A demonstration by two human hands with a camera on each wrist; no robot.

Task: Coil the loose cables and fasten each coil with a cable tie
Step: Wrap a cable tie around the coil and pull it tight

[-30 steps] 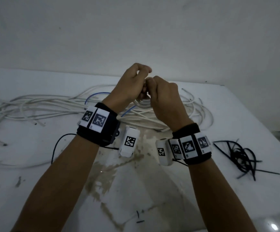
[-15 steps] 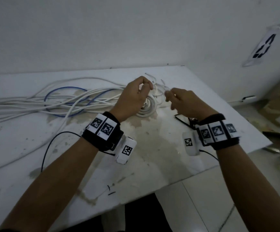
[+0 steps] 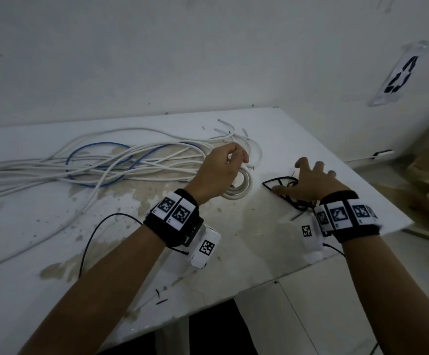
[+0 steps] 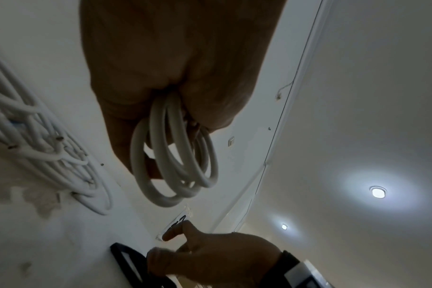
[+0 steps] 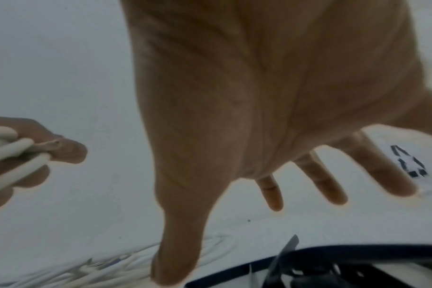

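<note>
I see left hand (image 3: 218,175) at frame centre, fingers curled round the white coil (image 4: 173,155), held just above the table (image 3: 233,239). Right hand (image 3: 310,183) lower right, fingers spread and released over black cable ties (image 3: 280,181). Loose cables (image 3: 105,162) lie upper left.

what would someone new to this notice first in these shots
Most likely the left hand, held above the middle of the white table and gripping a small white cable coil. Next, the right hand, fingers spread over a pile of black cable ties near the table's right edge. Behind the left hand sprawls a tangle of loose white and blue cables.
</note>
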